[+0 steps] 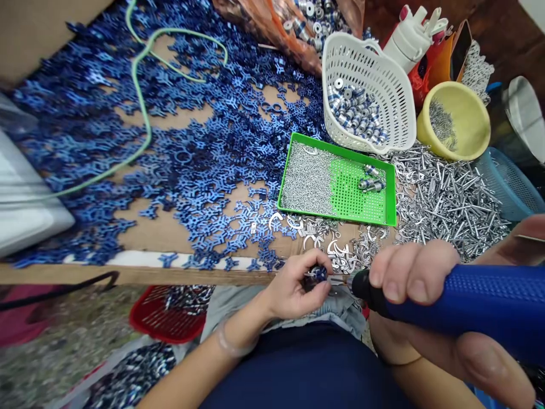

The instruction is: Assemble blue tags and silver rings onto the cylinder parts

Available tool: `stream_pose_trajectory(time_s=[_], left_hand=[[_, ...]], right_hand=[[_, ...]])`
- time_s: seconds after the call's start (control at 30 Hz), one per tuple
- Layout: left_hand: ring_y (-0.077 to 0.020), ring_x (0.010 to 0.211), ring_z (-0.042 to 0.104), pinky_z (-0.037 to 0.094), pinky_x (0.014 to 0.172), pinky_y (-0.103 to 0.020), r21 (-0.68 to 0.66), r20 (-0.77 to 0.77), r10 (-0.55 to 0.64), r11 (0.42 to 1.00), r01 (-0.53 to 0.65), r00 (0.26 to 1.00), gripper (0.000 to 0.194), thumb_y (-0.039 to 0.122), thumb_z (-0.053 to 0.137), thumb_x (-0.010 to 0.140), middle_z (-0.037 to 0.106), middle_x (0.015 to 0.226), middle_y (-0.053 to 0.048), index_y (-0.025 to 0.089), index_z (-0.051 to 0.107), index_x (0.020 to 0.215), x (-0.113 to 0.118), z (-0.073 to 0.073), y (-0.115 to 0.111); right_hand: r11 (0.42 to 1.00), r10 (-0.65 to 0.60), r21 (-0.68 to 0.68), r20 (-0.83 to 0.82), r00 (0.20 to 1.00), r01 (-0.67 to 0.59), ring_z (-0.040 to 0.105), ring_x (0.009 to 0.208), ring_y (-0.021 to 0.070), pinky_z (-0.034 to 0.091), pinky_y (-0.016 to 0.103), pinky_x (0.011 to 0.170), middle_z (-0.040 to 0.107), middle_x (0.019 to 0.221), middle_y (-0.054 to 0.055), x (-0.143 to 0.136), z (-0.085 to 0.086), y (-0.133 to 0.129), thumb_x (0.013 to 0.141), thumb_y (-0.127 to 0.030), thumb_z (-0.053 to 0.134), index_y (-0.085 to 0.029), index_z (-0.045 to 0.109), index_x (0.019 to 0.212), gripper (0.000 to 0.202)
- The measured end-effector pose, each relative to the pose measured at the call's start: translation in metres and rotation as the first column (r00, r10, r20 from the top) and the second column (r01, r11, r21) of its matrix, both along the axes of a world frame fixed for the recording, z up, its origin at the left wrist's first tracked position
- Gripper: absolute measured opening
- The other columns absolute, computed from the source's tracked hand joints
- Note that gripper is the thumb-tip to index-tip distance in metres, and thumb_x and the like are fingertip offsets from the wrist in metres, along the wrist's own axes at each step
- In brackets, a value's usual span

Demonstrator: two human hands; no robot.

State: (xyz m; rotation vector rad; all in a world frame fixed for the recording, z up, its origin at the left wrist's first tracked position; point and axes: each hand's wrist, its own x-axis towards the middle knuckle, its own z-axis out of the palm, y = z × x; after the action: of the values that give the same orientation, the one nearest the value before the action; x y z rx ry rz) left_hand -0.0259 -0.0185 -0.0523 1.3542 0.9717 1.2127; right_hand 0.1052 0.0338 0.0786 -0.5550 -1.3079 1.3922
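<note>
My left hand (293, 289) pinches a small dark blue part (317, 274) between thumb and fingers, just past the table's front edge. Wrapped round a blue electric screwdriver (481, 304) with a black front end is my right hand (430, 301). The screwdriver lies nearly level, its thin bit pointing left and reaching the small part; the exact contact is too small to tell. Above my hands, a green tray (357, 193) holds many tiny screws and a few cylindrical metal pieces. Silver curved clips (338, 250) lie between the tray and the table edge.
Many blue three-armed parts (213, 170) cover the table's left and middle, with a pale green cord (140, 91) across them. A white basket (400, 96), yellow bowl (477, 122) and piled metal pins (455, 199) stand at right. A red basket (157, 318) sits below the edge.
</note>
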Motion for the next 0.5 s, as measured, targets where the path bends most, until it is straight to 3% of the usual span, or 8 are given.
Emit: stream_pose_trajectory(time_s=[0.1,0.23,0.5], left_hand=[[-0.009,0.05,0.042,0.036,0.048,-0.02,-0.004,-0.015,-0.013,1.0,0.013,1.0,0.009,0.021,0.05,0.074,0.049,0.063,0.002,0.017,0.049,0.082,0.0,-0.001,0.0],[-0.0088,0.05,0.042,0.036,0.048,-0.02,0.033,-0.024,-0.003,0.999,0.004,1.0,0.01,0.02,0.05,0.073,0.05,0.063,0.002,0.017,0.049,0.082,0.0,-0.002,0.001],[-0.0086,0.048,0.041,0.035,0.046,-0.02,0.025,-0.015,-0.023,0.999,0.024,1.0,0.009,0.02,0.049,0.072,0.048,0.061,0.003,0.017,0.048,0.08,0.0,-0.001,0.002]], right_hand=[[0.999,0.046,-0.022,0.04,0.998,-0.045,0.055,0.061,0.0164,0.048,0.038,0.067,0.057,0.074,-0.002,-0.003,-0.005,-0.004,0.077,-0.041,0.06,-0.04,0.029,0.123,0.055],[0.999,0.0,-0.035,0.048,0.999,0.002,0.055,0.063,0.0157,0.048,0.038,0.069,0.056,0.075,-0.002,-0.008,-0.009,-0.008,0.074,-0.023,0.064,-0.038,0.025,0.125,0.066],[0.995,-0.066,-0.069,0.063,0.996,0.07,0.055,0.062,0.0161,0.048,0.038,0.068,0.056,0.074,-0.003,-0.012,-0.013,-0.014,0.072,-0.018,0.063,-0.036,0.028,0.122,0.064]])
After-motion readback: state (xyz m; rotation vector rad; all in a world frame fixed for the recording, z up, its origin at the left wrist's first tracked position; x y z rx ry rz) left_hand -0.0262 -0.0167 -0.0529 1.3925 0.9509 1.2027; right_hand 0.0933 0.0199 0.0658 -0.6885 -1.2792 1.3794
